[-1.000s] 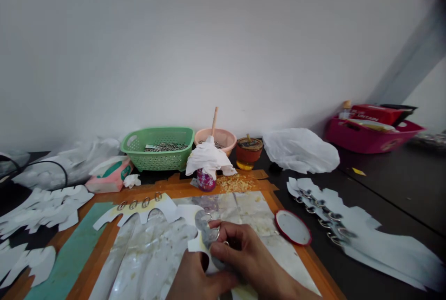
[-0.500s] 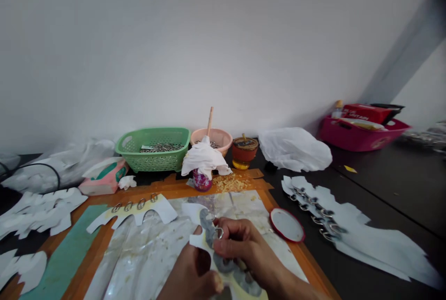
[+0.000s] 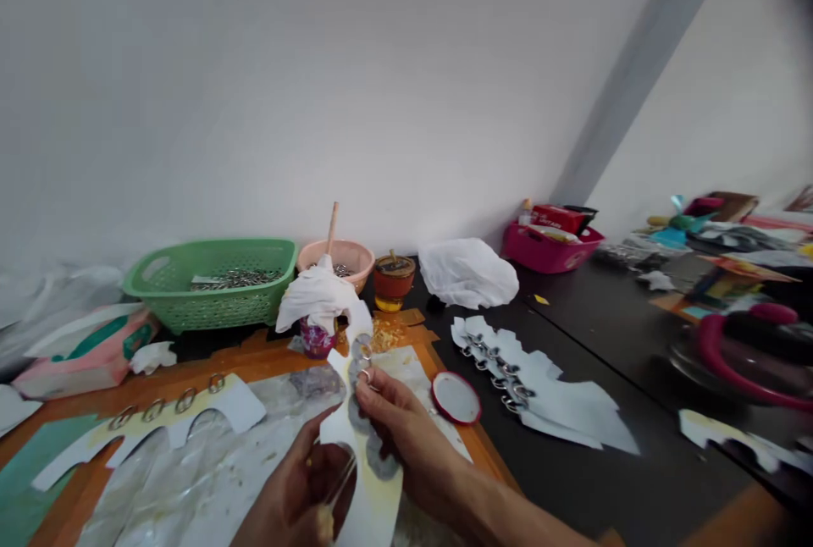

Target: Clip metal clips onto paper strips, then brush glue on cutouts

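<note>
My right hand (image 3: 397, 424) pinches a long white paper strip (image 3: 372, 492) near its upper part, with its fingertips on a row of metal can pull-tabs (image 3: 361, 365) fixed along the strip. My left hand (image 3: 295, 496) grips the strip's lower part from the left, and a thin pale strand shows across its fingers. The strip stands tilted up off the mat. A second paper strip (image 3: 184, 407) with several metal rings lies flat on the mottled plastic sheet (image 3: 209, 454), left of my hands.
An orange board (image 3: 241, 352) lies under the sheet. Behind it are a green basket of pull-tabs (image 3: 209, 301), a pink bowl (image 3: 334, 263), a cloth-covered jar (image 3: 316, 339) and an amber jar (image 3: 390, 280). A red-rimmed lid (image 3: 456, 398) and stacked tabbed strips (image 3: 527, 390) lie to the right.
The view has swung to the right. My hands have lifted the strip from near flat to a steeper tilt, and the left hand has moved away from the right.
</note>
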Available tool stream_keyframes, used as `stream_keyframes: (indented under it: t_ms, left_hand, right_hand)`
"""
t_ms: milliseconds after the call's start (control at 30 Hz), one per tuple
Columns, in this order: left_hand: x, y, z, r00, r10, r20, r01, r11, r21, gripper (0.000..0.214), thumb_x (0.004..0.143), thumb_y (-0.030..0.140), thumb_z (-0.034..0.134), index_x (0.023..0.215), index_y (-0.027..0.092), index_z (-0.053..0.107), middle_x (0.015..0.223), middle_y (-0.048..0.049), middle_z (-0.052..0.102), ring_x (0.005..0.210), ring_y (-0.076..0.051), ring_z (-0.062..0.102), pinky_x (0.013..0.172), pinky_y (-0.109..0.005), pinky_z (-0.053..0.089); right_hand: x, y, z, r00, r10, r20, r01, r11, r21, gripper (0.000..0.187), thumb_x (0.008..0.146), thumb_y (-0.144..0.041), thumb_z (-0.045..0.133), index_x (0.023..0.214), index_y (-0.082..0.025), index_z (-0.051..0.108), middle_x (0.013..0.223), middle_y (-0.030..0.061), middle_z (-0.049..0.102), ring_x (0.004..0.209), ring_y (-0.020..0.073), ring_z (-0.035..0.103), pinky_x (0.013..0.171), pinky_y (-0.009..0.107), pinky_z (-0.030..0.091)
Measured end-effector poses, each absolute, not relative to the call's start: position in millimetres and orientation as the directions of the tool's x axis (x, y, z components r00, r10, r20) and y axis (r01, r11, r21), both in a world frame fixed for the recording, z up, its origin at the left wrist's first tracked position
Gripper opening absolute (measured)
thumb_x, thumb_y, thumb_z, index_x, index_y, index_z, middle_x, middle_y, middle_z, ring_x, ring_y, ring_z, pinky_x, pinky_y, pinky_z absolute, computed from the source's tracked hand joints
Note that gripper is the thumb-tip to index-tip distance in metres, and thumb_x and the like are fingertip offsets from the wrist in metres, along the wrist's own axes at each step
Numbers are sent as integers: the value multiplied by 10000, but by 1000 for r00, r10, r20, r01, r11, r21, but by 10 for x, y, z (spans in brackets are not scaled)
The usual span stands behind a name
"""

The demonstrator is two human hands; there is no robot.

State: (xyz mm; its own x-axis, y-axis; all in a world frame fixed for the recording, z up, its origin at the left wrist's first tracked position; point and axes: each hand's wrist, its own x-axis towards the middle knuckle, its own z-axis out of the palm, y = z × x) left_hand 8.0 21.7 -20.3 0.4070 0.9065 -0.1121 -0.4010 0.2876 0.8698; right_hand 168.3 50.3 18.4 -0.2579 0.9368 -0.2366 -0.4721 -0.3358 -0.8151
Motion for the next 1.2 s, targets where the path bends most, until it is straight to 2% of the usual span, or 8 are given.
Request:
stream_keyframes:
  t_ms: [133, 300, 500, 600, 700, 900, 1033, 1200]
  left_hand:
    - [46, 264, -362, 451, 889, -81, -348, 258, 901, 714, 675, 613, 847, 1255, 269, 611, 791, -1, 621, 601, -153, 558, 596, -297, 447]
    - [65, 250, -333, 399, 913, -79, -330, 223, 917, 793, 674, 708, 797, 1245, 204, 576, 766, 9, 592, 543, -113, 530, 519, -252, 402]
    - [85, 212, -237, 406, 907, -114, -246, 229, 942, 733, 728, 713, 748, 1222, 193, 603, 774, -3, 599, 606, -132, 560, 557, -260, 428]
    - [84, 196, -221, 431, 896, -101, -224, 215, 951, 673, 767, 675, 737, 1233, 206, 610, 819, -13, 608, 653, -139, 568, 598, -269, 450]
    - [89, 192, -201, 446, 888, -111, -204, 222, 953, 646, 771, 656, 742, 1217, 207, 613, 823, -10, 604, 654, -136, 556, 600, -268, 451]
    - [79, 200, -159, 446, 888, -111, -194, 217, 957, 672, 764, 678, 734, 1208, 189, 614, 823, -11, 586, 650, -136, 547, 597, -271, 456]
    - [72, 194, -158, 448, 886, -121, -189, 226, 956, 677, 764, 692, 724, 1208, 192, 617, 803, -5, 571, 653, -139, 543, 602, -275, 454]
    - [93, 188, -182, 450, 883, -131, -189, 238, 953, 688, 744, 709, 732, 1191, 197, 623, 816, -7, 576, 654, -133, 533, 599, -269, 441]
  right_hand:
    - [1704, 510, 239, -220, 950, -219, -449, -298, -842, 563, 618, -564, 892, 916, -207, 575, 670, -53, 617, 538, 91, 549, 525, 201, 420]
    - [1950, 518, 338, -131, 977, -171, -318, -204, -926, 570, 605, -586, 884, 947, -193, 654, 712, -29, 654, 544, 89, 566, 523, 202, 429]
    - [2983, 669, 605, 153, 988, 2, 198, -28, -980, 614, 712, -626, 762, 1108, -163, 688, 695, 20, 654, 559, 162, 585, 498, 260, 411]
    - [3576, 776, 817, 315, 911, 266, 577, 39, -816, 579, 762, -547, 727, 1192, -167, 649, 841, 62, 654, 675, 192, 568, 546, 267, 391]
    - [3876, 819, 879, 269, 866, 422, 843, 0, -538, 384, 918, -369, 558, 1265, -225, 635, 1051, 113, 641, 759, 221, 582, 524, 258, 301]
    - [3726, 758, 343, 19, 946, 324, 990, 27, -138, 201, 890, -232, 581, 1016, -270, 733, 912, 66, 649, 728, 222, 639, 508, 251, 263]
    - [3629, 693, 87, -1, 964, 267, 997, 23, -80, 302, 945, -404, 548, 1142, -254, 721, 1058, 116, 667, 843, 298, 699, 543, 288, 407]
    - [3729, 682, 172, 49, 966, 253, 981, 1, -195, 430, 985, -453, 407, 1177, -239, 727, 1106, 124, 732, 938, 305, 733, 711, 364, 547]
